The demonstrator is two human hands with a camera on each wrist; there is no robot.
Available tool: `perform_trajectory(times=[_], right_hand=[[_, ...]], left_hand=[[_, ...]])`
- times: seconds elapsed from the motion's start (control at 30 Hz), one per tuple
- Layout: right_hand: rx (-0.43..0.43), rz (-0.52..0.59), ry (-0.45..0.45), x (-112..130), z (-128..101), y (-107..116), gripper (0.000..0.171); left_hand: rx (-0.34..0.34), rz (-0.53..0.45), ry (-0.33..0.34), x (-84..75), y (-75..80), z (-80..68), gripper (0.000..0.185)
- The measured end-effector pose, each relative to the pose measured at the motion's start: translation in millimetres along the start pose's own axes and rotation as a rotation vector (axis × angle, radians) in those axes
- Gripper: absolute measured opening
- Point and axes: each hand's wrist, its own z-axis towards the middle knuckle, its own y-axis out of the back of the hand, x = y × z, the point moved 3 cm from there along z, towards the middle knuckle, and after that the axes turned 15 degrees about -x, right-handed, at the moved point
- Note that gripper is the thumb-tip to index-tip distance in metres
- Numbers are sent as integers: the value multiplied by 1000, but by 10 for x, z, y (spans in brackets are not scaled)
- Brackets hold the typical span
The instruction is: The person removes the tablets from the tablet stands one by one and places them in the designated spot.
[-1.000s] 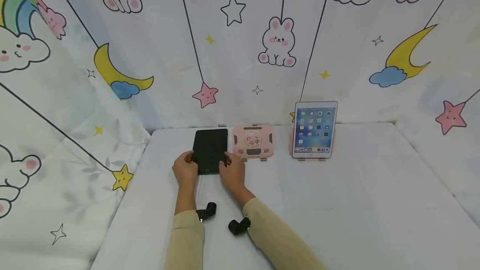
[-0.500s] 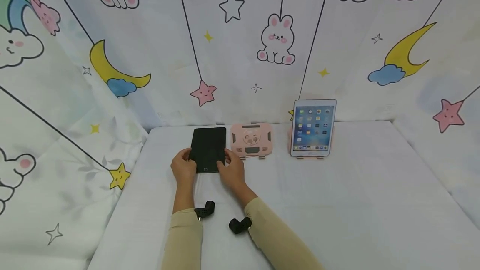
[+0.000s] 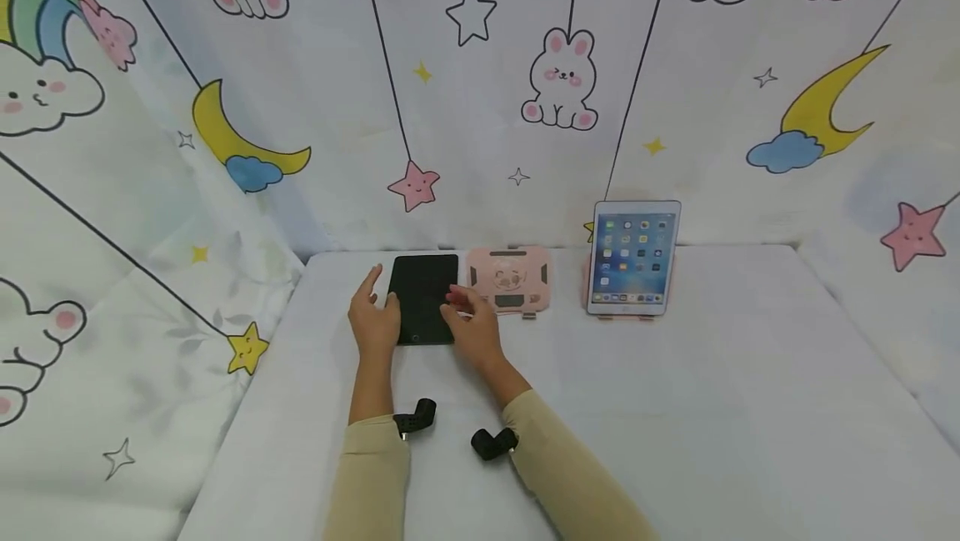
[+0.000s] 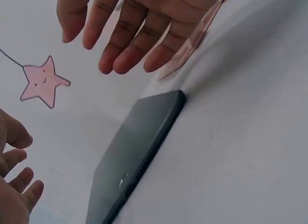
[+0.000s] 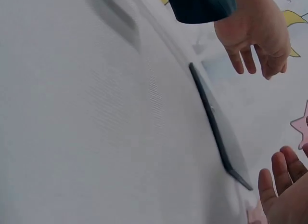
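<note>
Black tablet (image 3: pixel 422 299) rests on white bench (image 3: pixel 705 416) between left hand (image 3: pixel 377 324) and right hand (image 3: pixel 477 333), both released, loosely opened

Counted toward the desk's (image 3: pixel 675 424) far edge: one black tablet (image 3: pixel 423 295), one white tablet (image 3: pixel 635 253), two pink cases (image 3: pixel 508 276), one mostly hidden. Hands (image 3: pixel 375 326): two. Wrist cameras (image 3: pixel 495 444): two. Sleeves (image 3: pixel 371 474): two.

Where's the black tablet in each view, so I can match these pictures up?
Head: black tablet left of centre, below mid-height.
Left wrist: black tablet lower left of centre, running off the bottom.
Right wrist: black tablet right of centre, nearly edge-on.
Shared landmark: a pink star on the backdrop.
</note>
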Motion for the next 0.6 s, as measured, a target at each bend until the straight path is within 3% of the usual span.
perform_trajectory(times=[0.27, 0.43, 0.6], right_hand=[[-86, 66, 134, 268, 219, 392, 36], [-159, 70, 173, 395, 387, 772, 34], [-261, 95, 182, 456, 595, 1182, 32]], left_hand=[[44, -235, -132, -429, -191, -61, 51], [76, -297, -237, -707, -464, -161, 53], [131, -335, -326, -976, -801, -395, 56]])
